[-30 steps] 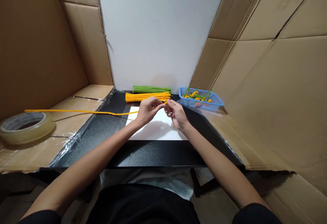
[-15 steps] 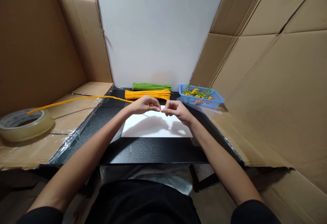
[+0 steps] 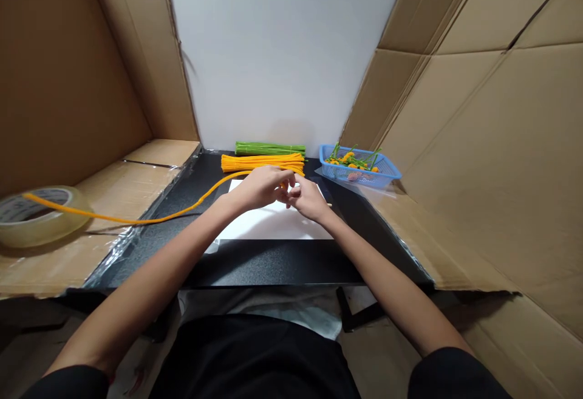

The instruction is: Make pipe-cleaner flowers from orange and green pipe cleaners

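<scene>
Left hand [image 3: 264, 189] curled, fingers closed on long orange fuzzy stem [image 3: 159, 221] over white rectangular paper [image 3: 255, 224]; right hand [image 3: 310, 198] alongside, hold hidden, cannot tell. Tail trails leftward, probably avoiding tangles.

Head camera, facing forward and down
It looks from above the torso [image 3: 255, 356], along the arms [image 3: 159, 277]; hands [image 3: 263, 187] fairly near at mid-frame, wall [image 3: 277, 53] farther off.
</scene>
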### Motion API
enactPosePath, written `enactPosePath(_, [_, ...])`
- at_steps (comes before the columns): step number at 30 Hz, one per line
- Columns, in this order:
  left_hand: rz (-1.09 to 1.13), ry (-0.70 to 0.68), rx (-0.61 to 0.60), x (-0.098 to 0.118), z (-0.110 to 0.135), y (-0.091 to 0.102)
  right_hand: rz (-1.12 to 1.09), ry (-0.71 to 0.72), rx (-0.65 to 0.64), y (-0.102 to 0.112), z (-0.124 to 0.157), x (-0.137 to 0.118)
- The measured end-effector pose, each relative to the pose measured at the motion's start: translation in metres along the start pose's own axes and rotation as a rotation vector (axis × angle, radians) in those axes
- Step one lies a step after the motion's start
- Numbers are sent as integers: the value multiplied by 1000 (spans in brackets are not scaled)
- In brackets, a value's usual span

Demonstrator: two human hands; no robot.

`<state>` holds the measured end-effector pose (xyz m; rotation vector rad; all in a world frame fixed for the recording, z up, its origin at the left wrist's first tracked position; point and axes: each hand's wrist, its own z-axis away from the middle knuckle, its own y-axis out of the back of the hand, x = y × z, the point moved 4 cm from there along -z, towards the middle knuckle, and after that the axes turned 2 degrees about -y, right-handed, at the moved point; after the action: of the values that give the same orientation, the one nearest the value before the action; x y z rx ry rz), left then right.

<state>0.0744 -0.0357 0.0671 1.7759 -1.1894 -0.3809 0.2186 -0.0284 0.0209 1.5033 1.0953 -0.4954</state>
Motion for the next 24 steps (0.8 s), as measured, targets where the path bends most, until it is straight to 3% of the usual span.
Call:
enactPosePath(4, [-155, -153, 49, 13, 1, 6, -118, -11, -15, 1, -3, 4])
enactPosePath(8, [-223, -151, 179, 16, 5, 18, -324, -58, 30, 10, -3, 1])
enactPosePath(14, [-113, -199, 107, 2, 7, 5, -587, -262, -55, 15, -3, 3])
enactPosePath(20, [106, -107, 355, -8, 10, -8, -568, -238, -59, 18, -2, 0])
enactPosePath(24, [219, -3, 412, -10, 11, -14, -539, -202, -37, 17, -3, 3])
